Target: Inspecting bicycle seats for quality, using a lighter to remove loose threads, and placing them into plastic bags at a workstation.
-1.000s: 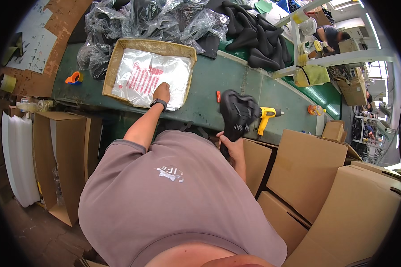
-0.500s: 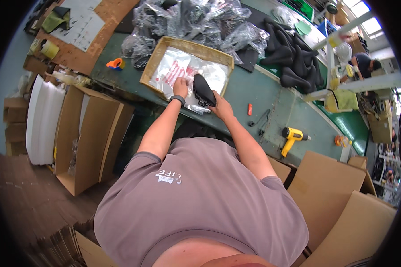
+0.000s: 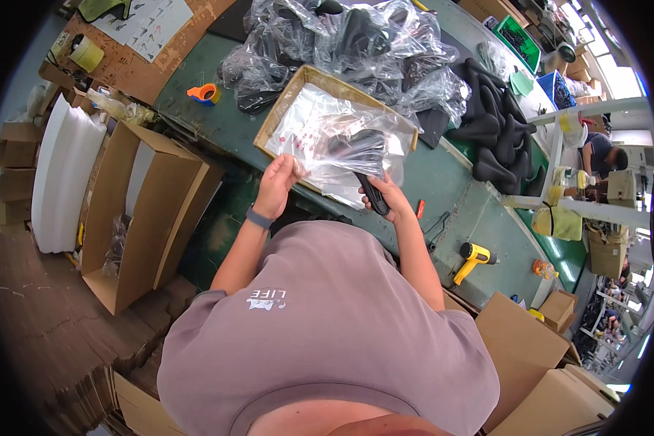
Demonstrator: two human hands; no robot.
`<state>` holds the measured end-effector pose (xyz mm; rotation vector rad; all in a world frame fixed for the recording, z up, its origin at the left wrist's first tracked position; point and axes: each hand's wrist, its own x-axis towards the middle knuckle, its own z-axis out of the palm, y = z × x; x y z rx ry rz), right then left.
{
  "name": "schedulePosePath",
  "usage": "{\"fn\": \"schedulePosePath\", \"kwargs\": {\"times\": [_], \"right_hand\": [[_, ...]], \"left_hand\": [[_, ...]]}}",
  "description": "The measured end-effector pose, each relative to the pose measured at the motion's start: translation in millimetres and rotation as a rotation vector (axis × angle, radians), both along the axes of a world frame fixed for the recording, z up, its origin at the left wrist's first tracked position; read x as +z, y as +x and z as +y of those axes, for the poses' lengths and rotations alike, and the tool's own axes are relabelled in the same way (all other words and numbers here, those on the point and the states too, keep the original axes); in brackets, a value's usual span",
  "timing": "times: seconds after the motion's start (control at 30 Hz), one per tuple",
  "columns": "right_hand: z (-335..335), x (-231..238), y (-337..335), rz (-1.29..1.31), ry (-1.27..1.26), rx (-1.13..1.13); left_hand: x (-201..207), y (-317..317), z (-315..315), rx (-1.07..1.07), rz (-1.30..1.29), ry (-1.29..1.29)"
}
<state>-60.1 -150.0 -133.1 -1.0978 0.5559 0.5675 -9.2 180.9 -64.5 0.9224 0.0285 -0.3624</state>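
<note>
A black bicycle saddle (image 3: pixel 373 193) is partly inside a clear plastic bag (image 3: pixel 318 161), its wide end covered and its narrow nose sticking out. My right hand (image 3: pixel 391 200) grips it by the nose. The bag's edge is pinched in the fingers of my left hand (image 3: pixel 277 183). Both hands are over the near side of a shallow cardboard tray (image 3: pixel 269 125), where a stack of flat plastic bags (image 3: pixel 298 109) lies.
Bagged saddles (image 3: pixel 363 36) are heaped behind the tray, with bare black saddles (image 3: pixel 495 134) to their right. An orange tape dispenser (image 3: pixel 205 94), a red tool (image 3: pixel 421 208) and a yellow heat gun (image 3: pixel 474 260) lie on the green bench. Cardboard boxes (image 3: pixel 149 196) stand left. A co-worker (image 3: pixel 599 154) is far right.
The saddle's wide end has gone into a plastic bag, and its nose now points toward me. My left hand has come off the stack, drawing the bag's edge nearer.
</note>
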Motion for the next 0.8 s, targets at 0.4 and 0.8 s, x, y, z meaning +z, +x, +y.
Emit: {"fn": "schedulePosePath", "kwargs": {"times": [0.4, 0.8], "right_hand": [[173.3, 139.9, 120.4, -1.098, -1.003, 0.191], [114.9, 60.9, 64.9, -0.072, -0.690, 0.047]], "left_hand": [[31.4, 171.0, 32.7, -0.073, 0.262, 0.091], [-91.5, 527.2, 113.1, 0.352, 0.035, 0.314]]}}
